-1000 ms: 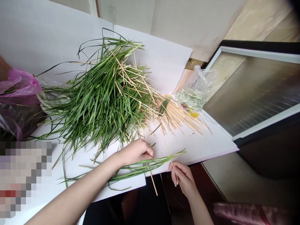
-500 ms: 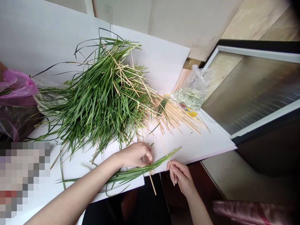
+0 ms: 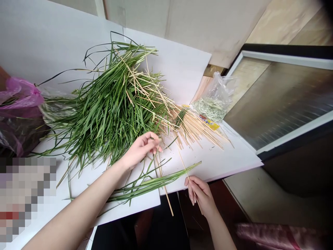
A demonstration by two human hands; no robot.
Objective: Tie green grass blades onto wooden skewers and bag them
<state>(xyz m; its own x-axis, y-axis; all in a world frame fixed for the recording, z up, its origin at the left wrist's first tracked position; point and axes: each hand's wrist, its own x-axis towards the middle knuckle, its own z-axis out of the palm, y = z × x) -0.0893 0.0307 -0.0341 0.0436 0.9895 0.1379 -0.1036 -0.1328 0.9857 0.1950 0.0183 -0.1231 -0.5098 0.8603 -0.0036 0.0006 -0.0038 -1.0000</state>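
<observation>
Head camera view: the person's open left hand [image 3: 140, 150], fingers loosely curled, hangs at 8 o'clock just beside a heaped pile of long green grass blades [image 3: 109, 114] on a white-covered desk [image 3: 221, 163]. The right hand [image 3: 200, 194], at 5 o'clock, pinches a thin pale bamboo skewer [image 3: 183, 161] that crosses a loose bunch of green blades [image 3: 156, 184] lying on the desk.

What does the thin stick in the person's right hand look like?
It is a thin, straight, pale wooden skewer, pinched below its middle by the right hand. It slants, with its upper end over the white sheet, and a bunch of long green grass blades crosses it.
</observation>
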